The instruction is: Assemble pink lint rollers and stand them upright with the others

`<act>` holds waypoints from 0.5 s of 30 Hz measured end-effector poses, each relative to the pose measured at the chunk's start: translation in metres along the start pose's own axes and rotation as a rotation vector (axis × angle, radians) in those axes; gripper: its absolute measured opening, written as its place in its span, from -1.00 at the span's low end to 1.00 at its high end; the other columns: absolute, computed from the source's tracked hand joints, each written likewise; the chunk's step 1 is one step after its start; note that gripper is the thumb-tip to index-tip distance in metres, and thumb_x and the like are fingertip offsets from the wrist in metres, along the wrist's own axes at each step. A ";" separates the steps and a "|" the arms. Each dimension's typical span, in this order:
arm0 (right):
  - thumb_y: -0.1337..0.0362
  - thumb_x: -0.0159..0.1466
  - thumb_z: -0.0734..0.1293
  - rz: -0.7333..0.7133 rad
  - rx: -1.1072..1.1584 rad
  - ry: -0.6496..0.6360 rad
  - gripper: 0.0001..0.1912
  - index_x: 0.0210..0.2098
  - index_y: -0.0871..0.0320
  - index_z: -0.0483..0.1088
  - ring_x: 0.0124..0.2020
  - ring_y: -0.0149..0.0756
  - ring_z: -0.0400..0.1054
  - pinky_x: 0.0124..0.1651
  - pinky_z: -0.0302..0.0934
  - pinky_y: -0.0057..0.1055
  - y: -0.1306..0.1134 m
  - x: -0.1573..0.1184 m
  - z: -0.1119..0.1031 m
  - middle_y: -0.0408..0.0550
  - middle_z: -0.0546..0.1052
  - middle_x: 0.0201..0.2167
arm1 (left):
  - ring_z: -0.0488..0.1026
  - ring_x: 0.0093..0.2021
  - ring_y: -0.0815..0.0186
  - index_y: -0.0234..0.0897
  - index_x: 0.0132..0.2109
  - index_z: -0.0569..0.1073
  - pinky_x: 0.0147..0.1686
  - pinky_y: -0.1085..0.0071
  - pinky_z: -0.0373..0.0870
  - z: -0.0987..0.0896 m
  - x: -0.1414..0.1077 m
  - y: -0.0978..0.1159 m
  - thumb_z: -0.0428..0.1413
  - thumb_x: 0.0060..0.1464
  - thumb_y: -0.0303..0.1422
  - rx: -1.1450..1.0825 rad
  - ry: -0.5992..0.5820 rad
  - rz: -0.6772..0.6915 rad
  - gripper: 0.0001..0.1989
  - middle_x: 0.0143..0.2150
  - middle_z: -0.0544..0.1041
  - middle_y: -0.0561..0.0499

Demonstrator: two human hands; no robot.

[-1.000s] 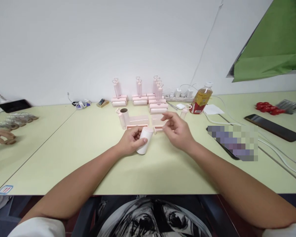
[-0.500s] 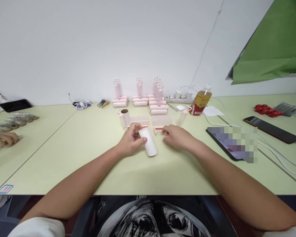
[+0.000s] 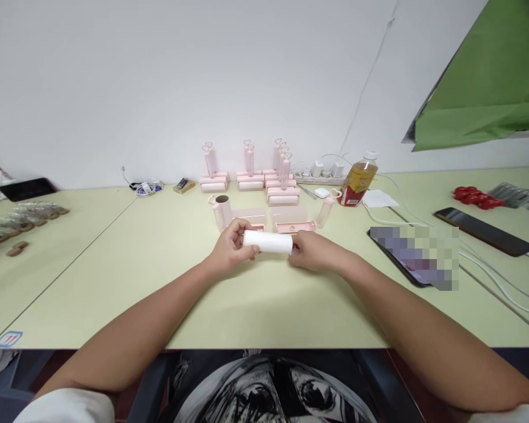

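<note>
White roll is between the two hands, roughly level, crosswise in front of the open pink trays. Left to right: black device at far left, row of clear-wrapped items, small brown pieces just in front. Then white cable, small box near the wall. Upright clear-and-pink handle, brown-cored tube standing beside it. Left hand pinches the roll's left end, thumb in front, fingers behind. Left open tray partly hidden behind that hand. Pink rollers with upright handles stand in groups at the back. Right open tray behind the roll's right end. Right hand curled at that end; can't tell what its fingers grip. Another handle, bottle, pixelated phone, red items, black phone, all on tabletop.
</note>
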State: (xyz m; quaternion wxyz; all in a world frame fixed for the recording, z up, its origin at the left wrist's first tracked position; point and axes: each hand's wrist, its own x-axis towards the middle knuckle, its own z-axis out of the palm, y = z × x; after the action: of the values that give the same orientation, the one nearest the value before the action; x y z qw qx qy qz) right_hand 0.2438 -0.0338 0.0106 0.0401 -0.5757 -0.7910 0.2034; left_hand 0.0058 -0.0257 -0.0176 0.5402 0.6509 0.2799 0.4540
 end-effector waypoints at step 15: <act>0.05 -0.01 0.55 -0.264 1.233 0.433 -0.58 -0.48 0.15 0.30 -0.19 -0.20 0.47 -0.06 0.36 -0.13 -0.009 0.007 -0.004 0.02 0.54 -0.10 | 0.58 -0.35 0.26 -0.26 -0.34 0.12 -0.54 0.46 0.45 -0.007 0.004 0.002 0.34 -0.12 -0.33 -0.110 0.045 -0.007 -0.53 -0.15 0.41 0.03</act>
State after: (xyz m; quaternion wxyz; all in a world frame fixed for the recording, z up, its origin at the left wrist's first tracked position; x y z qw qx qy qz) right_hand 0.2352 -0.0287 0.0165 0.5445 -0.3734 -0.5677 0.4917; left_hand 0.0015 -0.0194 -0.0145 0.5703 0.6090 0.2688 0.4812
